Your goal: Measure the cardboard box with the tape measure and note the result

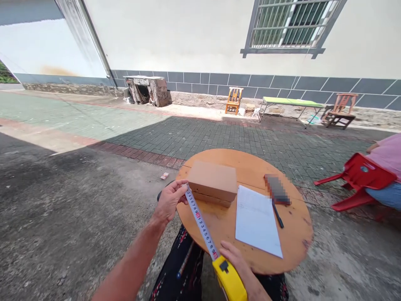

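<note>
A yellow tape measure (230, 279) sits in my right hand (239, 261), its fingers wrapped round the case at the table's near edge. The white blade (202, 223) runs out slantwise up to my left hand (171, 198), whose thumb and fingers pinch its far end. That end is by the left corner of a closed brown cardboard box (213, 179); I cannot tell whether it touches. Box and paper lie on a round wooden table (219, 219). Right of the box are a white sheet of paper (257, 221) with faint writing and a black pen (277, 215).
A blurred flat dark object (277, 190) lies on the table's right side. Someone in a pink top (387, 161) sits on a red plastic chair (369, 177) at right. By the wall stand wooden chairs (234, 100), a green folding table (293, 101) and a weathered structure (147, 90).
</note>
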`<action>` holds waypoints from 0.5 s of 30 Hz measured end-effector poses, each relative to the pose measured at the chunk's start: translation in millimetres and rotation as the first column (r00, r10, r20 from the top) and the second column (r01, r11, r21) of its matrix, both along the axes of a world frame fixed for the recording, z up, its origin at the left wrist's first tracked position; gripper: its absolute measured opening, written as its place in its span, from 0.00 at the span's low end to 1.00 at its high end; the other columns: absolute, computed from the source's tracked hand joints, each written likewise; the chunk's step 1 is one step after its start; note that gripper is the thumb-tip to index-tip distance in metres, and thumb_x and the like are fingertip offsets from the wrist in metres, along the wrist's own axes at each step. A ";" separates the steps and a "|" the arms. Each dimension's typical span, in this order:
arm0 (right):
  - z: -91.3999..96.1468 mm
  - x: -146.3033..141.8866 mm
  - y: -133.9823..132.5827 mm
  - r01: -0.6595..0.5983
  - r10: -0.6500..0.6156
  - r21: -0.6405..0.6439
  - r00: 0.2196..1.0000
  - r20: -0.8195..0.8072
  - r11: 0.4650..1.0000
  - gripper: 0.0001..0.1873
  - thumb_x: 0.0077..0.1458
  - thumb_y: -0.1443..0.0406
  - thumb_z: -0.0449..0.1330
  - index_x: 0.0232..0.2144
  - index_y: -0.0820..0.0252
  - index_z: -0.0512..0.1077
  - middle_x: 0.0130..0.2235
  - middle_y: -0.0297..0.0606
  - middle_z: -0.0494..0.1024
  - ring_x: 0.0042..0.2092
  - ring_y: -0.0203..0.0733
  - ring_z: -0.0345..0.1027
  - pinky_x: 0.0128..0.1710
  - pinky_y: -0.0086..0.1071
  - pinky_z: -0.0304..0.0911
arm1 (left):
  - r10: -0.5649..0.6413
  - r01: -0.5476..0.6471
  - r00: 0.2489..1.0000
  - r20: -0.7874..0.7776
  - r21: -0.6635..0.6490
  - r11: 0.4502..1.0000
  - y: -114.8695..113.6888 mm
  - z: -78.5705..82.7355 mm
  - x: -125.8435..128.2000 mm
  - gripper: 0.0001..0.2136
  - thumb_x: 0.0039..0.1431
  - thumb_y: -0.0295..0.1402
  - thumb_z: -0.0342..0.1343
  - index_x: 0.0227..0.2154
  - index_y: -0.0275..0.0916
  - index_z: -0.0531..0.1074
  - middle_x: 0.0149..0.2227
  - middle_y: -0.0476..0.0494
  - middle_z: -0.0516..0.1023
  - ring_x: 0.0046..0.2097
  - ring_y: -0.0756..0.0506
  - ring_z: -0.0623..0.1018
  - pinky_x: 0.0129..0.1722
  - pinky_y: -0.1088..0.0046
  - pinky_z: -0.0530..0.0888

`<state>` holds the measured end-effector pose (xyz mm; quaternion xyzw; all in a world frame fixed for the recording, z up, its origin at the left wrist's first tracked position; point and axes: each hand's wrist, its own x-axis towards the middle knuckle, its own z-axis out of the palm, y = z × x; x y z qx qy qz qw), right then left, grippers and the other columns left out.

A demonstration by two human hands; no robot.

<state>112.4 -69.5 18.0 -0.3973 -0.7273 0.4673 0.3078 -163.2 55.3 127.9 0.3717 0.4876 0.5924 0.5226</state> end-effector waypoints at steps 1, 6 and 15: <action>1.9 1.5 -3.3 0.036 -0.036 0.002 0.999 0.009 0.999 0.40 0.46 0.63 0.66 0.62 0.53 0.64 0.67 0.46 0.60 0.67 0.59 0.52 0.63 0.47 0.54 | 0.023 -0.023 1.000 0.009 -0.001 1.000 -4.0 -1.2 1.1 0.27 0.38 0.44 0.70 0.40 0.33 0.73 0.26 0.49 0.75 0.24 0.51 0.72 0.21 0.77 0.70; 25.1 0.5 -16.2 0.155 -0.152 -0.120 0.988 0.035 0.980 0.45 0.43 0.71 0.59 0.66 0.53 0.56 0.66 0.44 0.62 0.66 0.54 0.54 0.66 0.47 0.48 | 0.108 -0.107 0.994 0.033 -0.020 0.994 -25.2 -11.7 11.3 0.26 0.40 0.43 0.69 0.41 0.34 0.72 0.25 0.53 0.72 0.23 0.52 0.72 0.22 0.77 0.72; 48.8 -17.9 -16.0 0.188 -0.189 -0.137 0.982 0.008 0.973 0.41 0.46 0.73 0.59 0.63 0.52 0.60 0.64 0.42 0.66 0.64 0.53 0.58 0.66 0.47 0.49 | -0.045 0.053 0.997 0.058 -0.136 0.989 -71.0 -40.1 56.6 0.23 0.44 0.42 0.67 0.40 0.33 0.73 0.27 0.47 0.76 0.24 0.50 0.74 0.24 0.74 0.73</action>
